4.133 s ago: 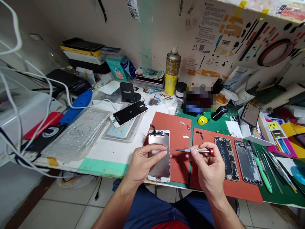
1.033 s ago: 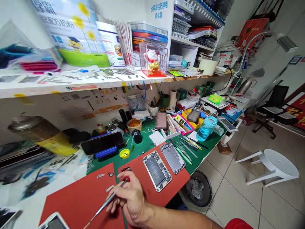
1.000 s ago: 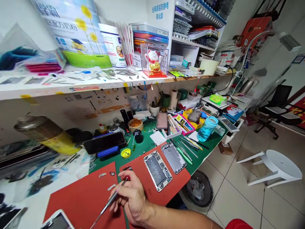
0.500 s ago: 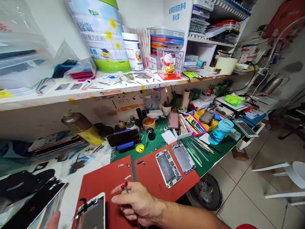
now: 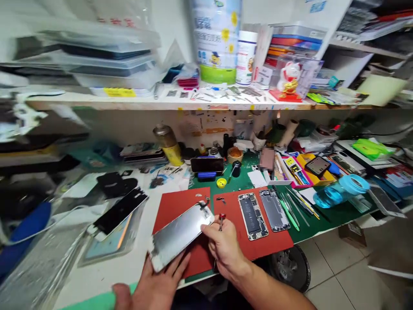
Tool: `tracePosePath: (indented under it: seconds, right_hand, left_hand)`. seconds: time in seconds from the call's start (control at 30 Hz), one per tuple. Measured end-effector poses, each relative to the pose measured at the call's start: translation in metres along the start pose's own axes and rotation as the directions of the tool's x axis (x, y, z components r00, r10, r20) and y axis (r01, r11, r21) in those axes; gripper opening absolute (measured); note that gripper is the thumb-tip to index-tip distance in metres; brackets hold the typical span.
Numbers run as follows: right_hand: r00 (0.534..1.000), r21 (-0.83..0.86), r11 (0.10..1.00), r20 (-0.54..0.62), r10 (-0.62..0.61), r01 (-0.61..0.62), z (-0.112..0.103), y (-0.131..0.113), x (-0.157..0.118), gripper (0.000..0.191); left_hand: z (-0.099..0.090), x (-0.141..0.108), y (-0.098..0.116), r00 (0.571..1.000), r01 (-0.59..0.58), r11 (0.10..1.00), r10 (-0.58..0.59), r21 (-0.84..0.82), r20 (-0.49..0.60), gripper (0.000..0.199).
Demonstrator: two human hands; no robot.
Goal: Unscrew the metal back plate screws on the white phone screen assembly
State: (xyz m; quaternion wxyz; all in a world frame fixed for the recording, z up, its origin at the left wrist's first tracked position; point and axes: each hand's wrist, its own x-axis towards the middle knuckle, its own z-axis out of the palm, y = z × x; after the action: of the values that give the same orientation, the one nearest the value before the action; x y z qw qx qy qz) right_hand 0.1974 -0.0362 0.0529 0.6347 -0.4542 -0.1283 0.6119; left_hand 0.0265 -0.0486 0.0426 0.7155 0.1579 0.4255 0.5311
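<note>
A phone screen assembly (image 5: 180, 234), its silver metal back facing up, is held tilted above the left red mat (image 5: 171, 198). My right hand (image 5: 227, 247) pinches its right edge between thumb and fingers. That same hand also keeps a thin screwdriver (image 5: 221, 219) with a red cap, standing upright among the fingers. My left hand (image 5: 158, 282) is at the screen's lower left edge, fingers spread and partly under it, thumb well apart. Flex cables stick out at the screen's upper end. On the right red mat (image 5: 226, 215) lie an opened phone (image 5: 253, 216) with its battery showing and a grey phone housing (image 5: 274, 210).
Left on the white bench lies a black phone screen (image 5: 121, 213) over plastic sleeves. Right of the housing are tweezers (image 5: 288, 211), a blue water bottle (image 5: 342, 191) and a yellow box (image 5: 314, 165). A phone on a blue stand (image 5: 206, 176) is behind. A shelf (image 5: 145, 103) overhangs the bench.
My view has swung left. The screen has been turned so its metal back faces up, and my right hand now grips its edge. My left hand has come further into view beneath it.
</note>
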Motion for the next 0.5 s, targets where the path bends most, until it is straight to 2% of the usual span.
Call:
tracePosePath:
  seconds: [0.1,0.2,0.33,0.43,0.47,0.5]
  right_hand:
    - [0.999,0.0,1.0,-0.028,-0.03,0.03,0.009,0.018,-0.005,0.063]
    - [0.999,-0.026,0.999,-0.018,-0.026,0.025,0.018,0.036,-0.015,0.063]
    - [1.0,-0.091,0.996,-0.003,-0.024,0.024,0.013,0.043,-0.029,0.052]
    - [0.996,-0.166,0.986,-0.084,-0.025,0.011,-0.008,0.029,-0.034,0.05]
    - [0.997,-0.192,0.981,-0.078,-0.014,-0.001,-0.016,0.021,-0.034,0.051]
    - [0.996,-0.219,0.975,-0.073,-0.057,0.04,-0.023,0.012,-0.034,0.052]
  left_hand:
    - [0.02,-0.002,-0.024,0.988,-0.144,0.987,0.148,-0.071,0.049,0.072]
    - [0.036,0.01,-0.037,0.983,-0.185,0.974,0.184,-0.133,-0.019,0.056]
    - [0.036,0.029,-0.025,0.971,-0.226,0.961,0.211,-0.157,-0.108,0.043]
    - [0.024,0.039,-0.008,0.949,-0.26,0.963,0.242,-0.069,-0.204,0.039]
    - [0.02,0.041,-0.003,0.941,-0.261,0.964,0.244,-0.042,-0.235,0.039]
    - [0.016,0.043,0.002,0.935,-0.259,0.966,0.244,-0.025,-0.256,0.04]
